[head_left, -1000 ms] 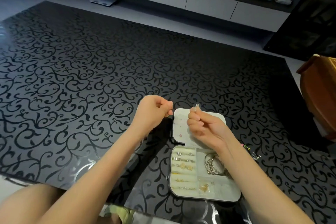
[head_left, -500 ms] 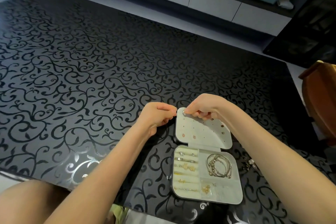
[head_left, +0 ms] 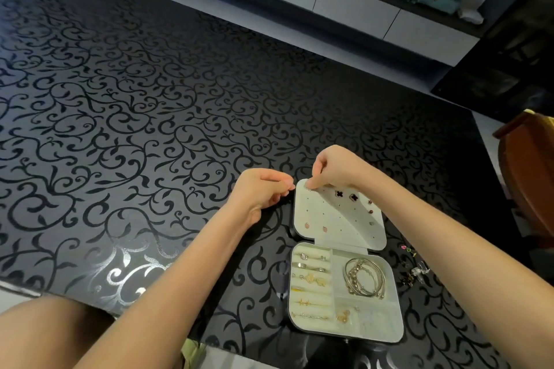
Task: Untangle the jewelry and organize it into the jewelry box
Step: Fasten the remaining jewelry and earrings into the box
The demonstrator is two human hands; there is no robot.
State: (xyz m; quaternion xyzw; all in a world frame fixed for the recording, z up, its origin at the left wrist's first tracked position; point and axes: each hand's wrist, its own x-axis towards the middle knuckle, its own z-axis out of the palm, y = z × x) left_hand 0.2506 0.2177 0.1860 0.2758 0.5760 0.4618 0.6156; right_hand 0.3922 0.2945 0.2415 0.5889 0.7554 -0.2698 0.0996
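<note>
Lying open on the patterned surface [head_left: 150, 129], the jewelry box [head_left: 335, 219] holds bangles [head_left: 364, 277]; loose jewelry [head_left: 415, 271] sits right of it. The grip of the right hand [head_left: 338, 168] pinches a stud [head_left: 308, 186] at the lid's far-left corner; the left hand [head_left: 257, 189] is curled, contents indiscernible.

The piece [head_left: 308, 186] pinched by the right hand [head_left: 335, 169] at the far left corner of the lid [head_left: 338, 219] is too small to be named; only a pale glint is seen. Part of the lid's far edge is hidden by that hand. Whether anything is held in the curled left hand [head_left: 259, 192] cannot be told. The bits [head_left: 415, 271] right of the box [head_left: 333, 278] are too small to be made out. The 2 forearms are cut off by the lower edge, the chair [head_left: 530, 183] by the right edge.
</note>
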